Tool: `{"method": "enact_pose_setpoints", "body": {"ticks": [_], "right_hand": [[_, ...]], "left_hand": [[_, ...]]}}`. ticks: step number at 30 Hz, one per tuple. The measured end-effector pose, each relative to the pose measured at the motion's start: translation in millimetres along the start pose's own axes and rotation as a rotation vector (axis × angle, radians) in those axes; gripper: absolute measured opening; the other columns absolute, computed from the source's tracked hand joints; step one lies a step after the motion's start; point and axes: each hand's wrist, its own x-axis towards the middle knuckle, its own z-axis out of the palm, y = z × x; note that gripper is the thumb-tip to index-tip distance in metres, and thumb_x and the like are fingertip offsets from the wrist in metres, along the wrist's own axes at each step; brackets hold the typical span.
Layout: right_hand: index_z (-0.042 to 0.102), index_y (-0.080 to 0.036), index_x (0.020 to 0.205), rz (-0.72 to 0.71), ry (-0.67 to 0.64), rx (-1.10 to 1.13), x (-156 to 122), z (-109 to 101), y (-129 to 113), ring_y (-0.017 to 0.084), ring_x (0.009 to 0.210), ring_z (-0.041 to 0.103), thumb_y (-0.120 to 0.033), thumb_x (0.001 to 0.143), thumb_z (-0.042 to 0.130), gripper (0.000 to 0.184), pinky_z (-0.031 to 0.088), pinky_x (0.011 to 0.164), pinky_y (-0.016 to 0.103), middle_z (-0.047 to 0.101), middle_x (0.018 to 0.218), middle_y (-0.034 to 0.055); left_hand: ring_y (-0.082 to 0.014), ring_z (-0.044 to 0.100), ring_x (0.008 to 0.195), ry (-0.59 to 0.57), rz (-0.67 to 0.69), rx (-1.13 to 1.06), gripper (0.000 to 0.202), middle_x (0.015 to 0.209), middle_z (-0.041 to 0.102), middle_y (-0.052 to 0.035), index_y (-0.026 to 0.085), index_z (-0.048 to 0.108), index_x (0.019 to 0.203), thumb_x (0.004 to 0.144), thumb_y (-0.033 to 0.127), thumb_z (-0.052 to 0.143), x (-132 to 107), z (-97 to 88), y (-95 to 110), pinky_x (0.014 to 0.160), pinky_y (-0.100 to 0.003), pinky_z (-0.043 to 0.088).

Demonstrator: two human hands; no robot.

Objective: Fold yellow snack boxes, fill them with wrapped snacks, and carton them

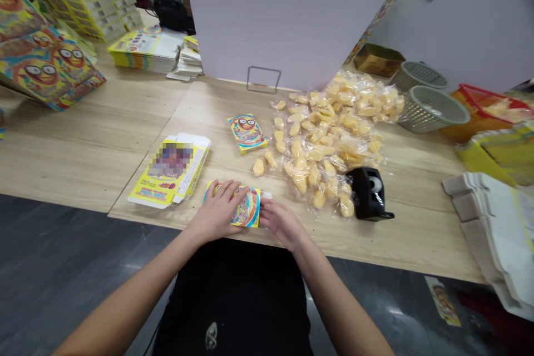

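A small yellow and blue cardboard box (251, 208) with a cartoon print lies flat near the table's front edge. My left hand (219, 208) is spread over its left part and grips it. At its right end, beside a white flap (266, 195), my right hand (286, 225) has its bent fingers against the box. Another such box (247, 132) lies closed farther back. Two yellow pieces in clear wrappers, one of them a wrapped piece (258, 167), lie between the boxes. To the left rests a larger yellow carton (167, 175) with white flaps standing out.
A heap of wrapped yellow pieces (329, 139) spreads to the right, beside a black tape dispenser (369, 194). Grey baskets (434, 108) and a red bin (479, 105) stand behind. Flat cartons (146, 47) are stacked back left; white folded cartons (484, 222) lie right.
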Motion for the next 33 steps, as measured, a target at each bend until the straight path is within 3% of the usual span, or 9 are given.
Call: {"method": "enact_pose_setpoints", "body": {"ticks": [5, 9, 12, 15, 18, 22, 25, 29, 33], "right_hand": [[0.063, -0.017, 0.102, -0.171, 0.114, -0.157, 9.5, 17.1, -12.5, 0.025, 0.091, 0.069, -0.035, 0.078, 0.061, 0.03, 0.056, 0.081, 0.042, 0.072, 0.1, 0.0083], [0.062, -0.022, 0.116, -0.613, 0.077, -0.822, -22.3, 23.1, -63.9, 0.024, 0.102, 0.066, -0.024, 0.087, 0.05, 0.031, 0.053, 0.09, 0.041, 0.07, 0.111, 0.007], [0.057, -0.025, 0.127, -0.86, 0.024, -1.129, -54.0, 21.2, -98.6, 0.023, 0.111, 0.062, -0.019, 0.091, 0.046, 0.038, 0.05, 0.096, 0.041, 0.065, 0.122, 0.0068], [0.06, -0.027, 0.12, -1.034, 0.264, -0.994, -69.1, 3.3, -107.8, 0.023, 0.116, 0.058, -0.017, 0.09, 0.051, 0.033, 0.047, 0.101, 0.044, 0.064, 0.122, 0.0069], [0.059, -0.027, 0.12, -0.872, 0.424, -0.674, -59.0, -21.6, -97.4, 0.023, 0.113, 0.06, -0.025, 0.088, 0.058, 0.032, 0.05, 0.095, 0.044, 0.064, 0.121, 0.0079], [0.064, -0.023, 0.116, -0.485, 0.043, -0.563, -28.5, -28.9, -82.6, 0.023, 0.102, 0.065, -0.033, 0.089, 0.055, 0.03, 0.054, 0.089, 0.042, 0.07, 0.11, 0.0073], [0.06, -0.024, 0.125, -0.572, -0.042, -0.758, -18.4, -18.1, -85.2, 0.022, 0.108, 0.062, -0.028, 0.091, 0.051, 0.035, 0.05, 0.094, 0.043, 0.065, 0.12, 0.0079], [0.051, -0.034, 0.135, -0.807, -0.208, -1.144, -31.6, -14.2, -99.6, 0.02, 0.123, 0.052, -0.017, 0.095, 0.039, 0.045, 0.045, 0.101, 0.041, 0.051, 0.138, 0.0071], [0.051, -0.036, 0.134, -0.783, -0.312, -1.328, -51.5, -19.0, -106.2, 0.024, 0.133, 0.044, -0.027, 0.095, 0.046, 0.04, 0.042, 0.104, 0.046, 0.041, 0.149, 0.0056]], "left_hand": [[-0.0367, 0.034, 0.134, 0.003, -0.023, -0.151, 0.091, 0.142, 0.041, -0.0195, 0.021, 0.033, 0.144, 0.069, 0.056, 0.071, 0.6, -23.5, 4.9, 0.11, -0.062, 0.019], [-0.0283, 0.041, 0.131, 0.119, 0.087, -0.398, 0.066, 0.142, 0.041, -0.0143, 0.025, 0.026, 0.146, 0.088, 0.038, 0.056, 16.0, -56.5, 6.4, 0.108, -0.049, 0.035], [-0.0233, 0.048, 0.125, 0.288, 0.175, -0.615, 0.056, 0.138, 0.045, -0.0107, 0.029, 0.029, 0.142, 0.091, 0.027, 0.052, 28.4, -46.1, 6.4, 0.101, -0.04, 0.045], [-0.0211, 0.054, 0.117, 0.483, 0.099, -0.796, 0.053, 0.133, 0.046, -0.011, 0.028, 0.03, 0.137, 0.09, 0.028, 0.054, 32.2, -12.4, 7.1, 0.091, -0.036, 0.052], [-0.0196, 0.055, 0.114, 0.502, 0.084, -0.834, 0.039, 0.123, 0.051, -0.0092, 0.027, 0.039, 0.127, 0.091, 0.027, 0.053, 28.7, 7.8, 7.7, 0.09, -0.034, 0.052], [-0.0204, 0.055, 0.111, 0.409, 0.141, -0.778, 0.024, 0.113, 0.057, -0.0093, 0.023, 0.046, 0.114, 0.09, 0.025, 0.053, 21.9, -4.1, 4.6, 0.091, -0.038, 0.051], [-0.0208, 0.056, 0.111, 0.326, 0.14, -0.753, 0.018, 0.113, 0.057, -0.0102, 0.022, 0.05, 0.109, 0.091, 0.024, 0.051, 19.0, -15.5, 0.6, 0.09, -0.037, 0.052], [-0.0186, 0.062, 0.105, 0.432, 0.126, -0.851, 0.026, 0.112, 0.057, -0.0071, 0.024, 0.041, 0.115, 0.091, 0.027, 0.051, 16.8, -9.0, 0.8, 0.084, -0.035, 0.055], [-0.0183, 0.065, 0.101, 0.444, 0.068, -0.992, 0.033, 0.11, 0.056, -0.0058, 0.026, 0.032, 0.115, 0.091, 0.032, 0.053, 16.4, -0.3, 4.7, 0.081, -0.035, 0.056]]}}
